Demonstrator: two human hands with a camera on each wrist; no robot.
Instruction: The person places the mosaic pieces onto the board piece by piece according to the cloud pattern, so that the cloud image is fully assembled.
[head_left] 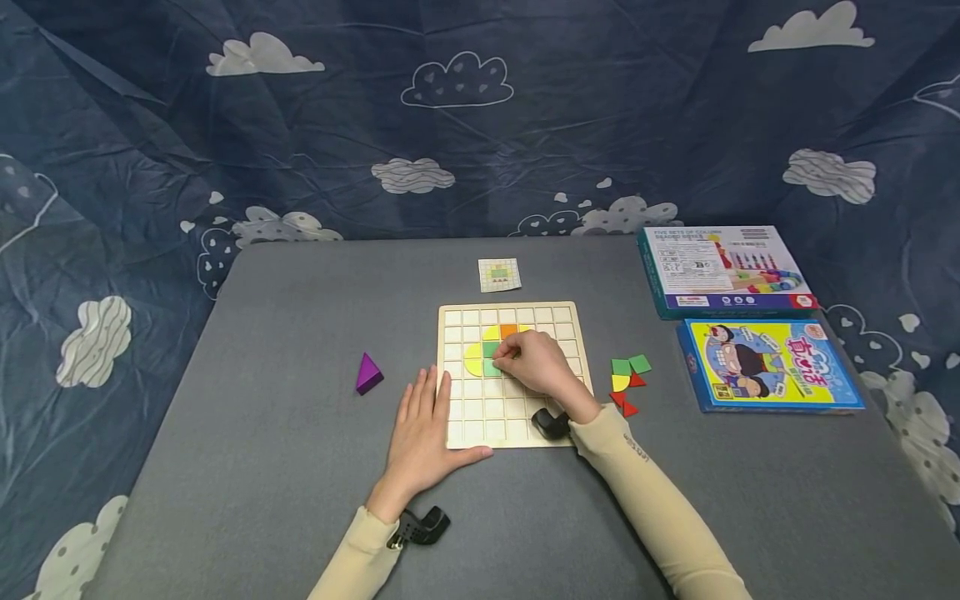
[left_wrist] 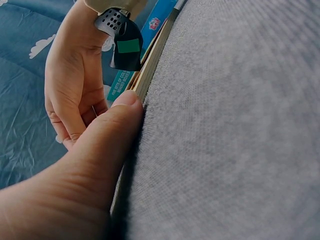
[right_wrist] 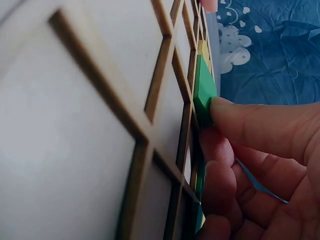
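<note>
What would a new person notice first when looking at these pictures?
First, the wooden grid board in the middle of the grey table, where the right hand pinches a green tile beside yellow and orange ones. The left hand lies flat on the board's near left corner. A purple pyramid sits to the left, two colourful boxes to the right.
</note>
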